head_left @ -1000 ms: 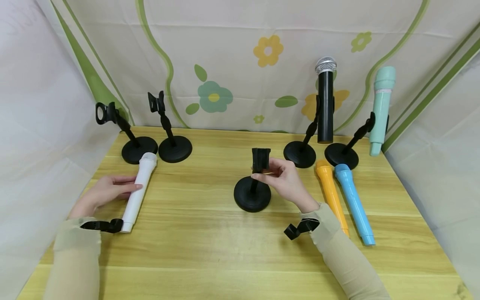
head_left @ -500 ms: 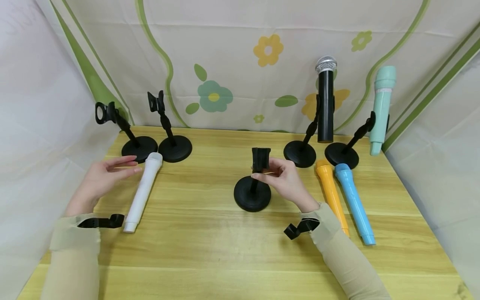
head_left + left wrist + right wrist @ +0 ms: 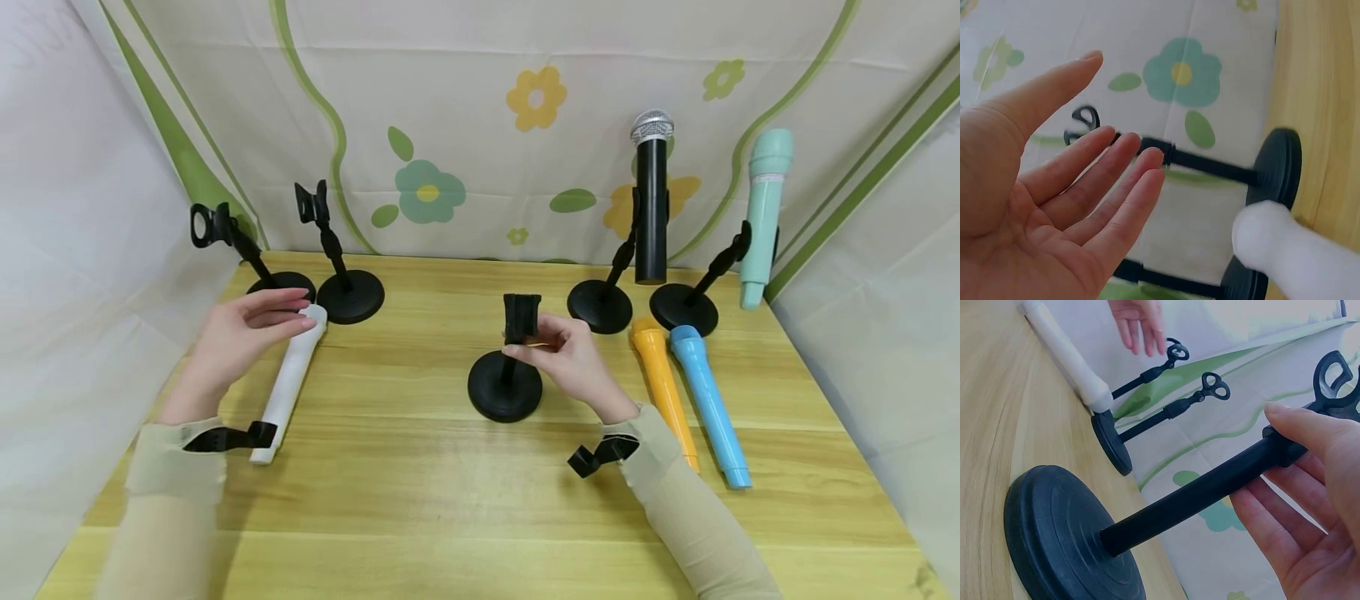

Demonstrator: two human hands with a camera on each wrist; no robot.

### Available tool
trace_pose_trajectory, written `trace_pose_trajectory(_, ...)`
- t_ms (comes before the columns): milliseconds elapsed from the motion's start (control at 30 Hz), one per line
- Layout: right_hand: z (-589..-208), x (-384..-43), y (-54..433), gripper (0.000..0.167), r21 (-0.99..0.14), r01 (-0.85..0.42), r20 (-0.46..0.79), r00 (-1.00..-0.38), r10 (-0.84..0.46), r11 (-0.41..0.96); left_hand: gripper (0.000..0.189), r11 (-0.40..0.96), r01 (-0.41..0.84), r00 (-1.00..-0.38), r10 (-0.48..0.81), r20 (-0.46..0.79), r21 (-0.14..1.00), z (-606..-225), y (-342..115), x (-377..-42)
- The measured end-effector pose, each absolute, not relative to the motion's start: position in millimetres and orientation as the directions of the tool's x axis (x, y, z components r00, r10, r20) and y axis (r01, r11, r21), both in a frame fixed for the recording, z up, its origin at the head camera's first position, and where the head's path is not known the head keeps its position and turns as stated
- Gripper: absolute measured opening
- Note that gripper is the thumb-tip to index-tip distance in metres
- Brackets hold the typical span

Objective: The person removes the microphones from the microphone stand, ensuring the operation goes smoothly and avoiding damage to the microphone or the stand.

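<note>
My left hand (image 3: 247,337) hovers with fingers extended over the head end of a white microphone (image 3: 294,387) lying on the table. In the left wrist view its palm and loosely straight fingers (image 3: 1094,194) hold nothing, and the white microphone (image 3: 1291,250) lies off to the lower right. My right hand (image 3: 573,358) pinches the upper stem of a black microphone stand (image 3: 504,392) at the table's middle. The right wrist view shows thumb and fingers around the stem of the stand (image 3: 1191,503), just below its clip (image 3: 1335,378), which is without a microphone.
Two black stands (image 3: 351,296) with bare clips stand at the back left. At the back right, stands hold a black microphone (image 3: 651,208) and a mint-green microphone (image 3: 765,208). An orange microphone (image 3: 660,379) and a blue microphone (image 3: 711,404) lie beside my right forearm.
My left hand has let go of the white microphone, lifted off and moved up and right over its head end. The microphone shifted slightly right. My right hand stays on the stand.
</note>
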State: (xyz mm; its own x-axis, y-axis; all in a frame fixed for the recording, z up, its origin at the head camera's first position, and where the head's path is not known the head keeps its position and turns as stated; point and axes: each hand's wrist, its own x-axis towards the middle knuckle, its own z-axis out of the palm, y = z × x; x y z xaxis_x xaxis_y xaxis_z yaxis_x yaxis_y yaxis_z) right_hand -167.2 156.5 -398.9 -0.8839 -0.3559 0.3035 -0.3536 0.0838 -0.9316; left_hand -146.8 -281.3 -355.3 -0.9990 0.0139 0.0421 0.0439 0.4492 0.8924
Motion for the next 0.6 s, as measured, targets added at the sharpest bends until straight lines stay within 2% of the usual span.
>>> trace_pose_trajectory(367, -398.1, -166.5, 156.9, 0.02, -0.934, -0.349, 0.3, -0.885, -0.356, 0.081, 0.049, 0.296, 0.188, -0.98, 0.116, 0.16, 0.937, -342.3, -219.5, -155.7)
trace_pose_trajectory(600, -397.8, -166.4, 156.5, 0.02, -0.935, -0.344, 0.296, -0.888, -0.353, 0.082, 0.047, 0.246, 0.24, -0.959, 0.213, 0.189, 0.939, -351.4, -184.6, -165.1)
